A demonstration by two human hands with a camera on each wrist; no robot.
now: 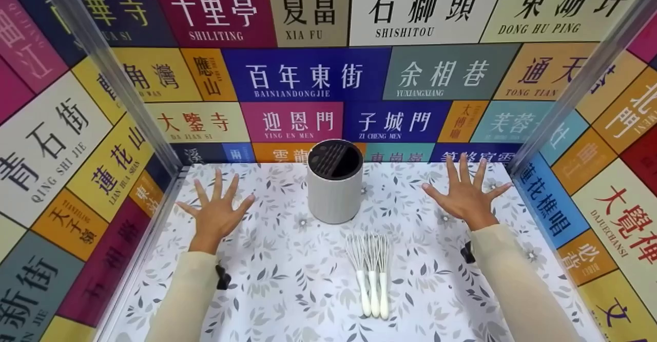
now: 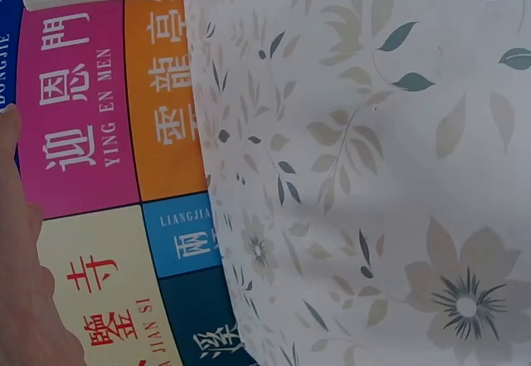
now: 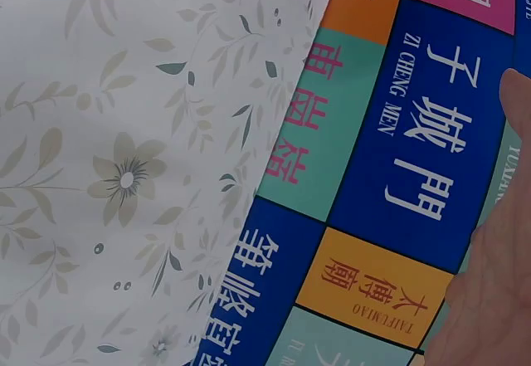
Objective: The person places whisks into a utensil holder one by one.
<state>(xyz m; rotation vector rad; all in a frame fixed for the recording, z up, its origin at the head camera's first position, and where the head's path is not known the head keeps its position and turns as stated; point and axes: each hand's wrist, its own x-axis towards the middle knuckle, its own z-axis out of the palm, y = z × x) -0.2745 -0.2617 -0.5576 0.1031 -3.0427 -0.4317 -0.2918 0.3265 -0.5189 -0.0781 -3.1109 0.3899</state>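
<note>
My left hand (image 1: 218, 216) is at the left of the table with its fingers spread and straight, holding nothing. On the other side, my right hand (image 1: 466, 195) is spread the same way, also holding nothing. Between the hands, toward the back, a white round utensil holder (image 1: 334, 195) stands upright; its dark top has slots and a larger opening. In front of it lie three whisks (image 1: 373, 278) side by side, wire ends pointing away from me and pale handles toward me. Neither hand touches the holder or the whisks. Each wrist view shows only part of its hand at the edge.
A white cloth with a leaf and flower print (image 1: 287, 280) covers the table. Coloured panels with Chinese place names (image 1: 308, 75) wall the back and both sides. Clear upright corner strips (image 1: 133, 100) stand at the left and right back corners.
</note>
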